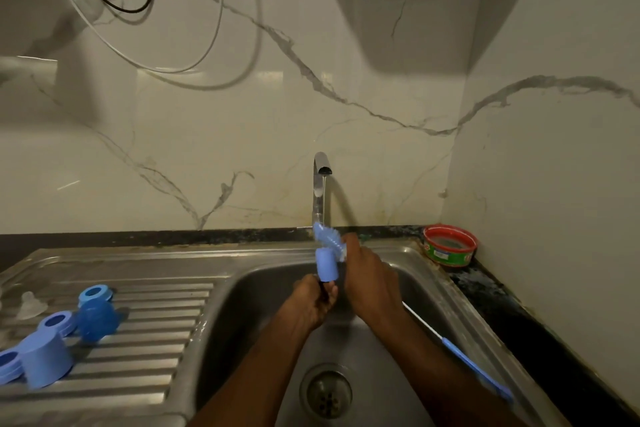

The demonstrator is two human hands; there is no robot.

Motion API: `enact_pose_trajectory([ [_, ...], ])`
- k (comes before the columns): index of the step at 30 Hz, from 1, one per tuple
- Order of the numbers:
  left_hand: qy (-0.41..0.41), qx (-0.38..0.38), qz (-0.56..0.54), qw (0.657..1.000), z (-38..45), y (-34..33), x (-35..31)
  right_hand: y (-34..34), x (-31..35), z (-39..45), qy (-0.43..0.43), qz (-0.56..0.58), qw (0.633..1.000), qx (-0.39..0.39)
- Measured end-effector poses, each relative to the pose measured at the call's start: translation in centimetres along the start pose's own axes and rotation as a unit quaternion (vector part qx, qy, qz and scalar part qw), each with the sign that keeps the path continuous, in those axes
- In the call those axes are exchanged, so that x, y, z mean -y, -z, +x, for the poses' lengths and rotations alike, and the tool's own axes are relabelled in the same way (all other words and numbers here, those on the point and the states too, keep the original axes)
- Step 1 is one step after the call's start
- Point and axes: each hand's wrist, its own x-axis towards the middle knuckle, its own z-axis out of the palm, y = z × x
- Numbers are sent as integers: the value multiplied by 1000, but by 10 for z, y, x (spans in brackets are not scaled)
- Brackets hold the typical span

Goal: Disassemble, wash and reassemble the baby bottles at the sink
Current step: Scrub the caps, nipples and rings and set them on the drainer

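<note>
Under the running tap my left hand grips the dark handle of a blue bottle brush, holding it upright over the sink. My right hand curls around the blue bristled head at the top of the brush, in the stream of water. On the draining board to the left lie blue bottle parts: a translucent blue bottle, screw rings, a pale blue cap and a clear teat.
A thin blue-handled brush lies along the sink's right rim. A red and green tub stands on the dark counter in the back right corner. The drain is near the front of the basin. Marble wall behind, cables hanging above.
</note>
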Motion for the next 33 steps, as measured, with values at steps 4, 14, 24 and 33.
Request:
enact_pose_trajectory([
  [4,-17,-10,-32,999,-4,0,-3,13,-7,0,8,51,998,-35],
  [14,-5,68,57,996,-12,-7,3,-7,-3,-7,-104,350,926,101],
  [24,-65,21,124,990,-30,-7,-1,-8,-1,-12,-73,295,946,108],
  [33,-173,-74,188,964,-20,-1,-9,7,-15,-17,-21,342,927,151],
])
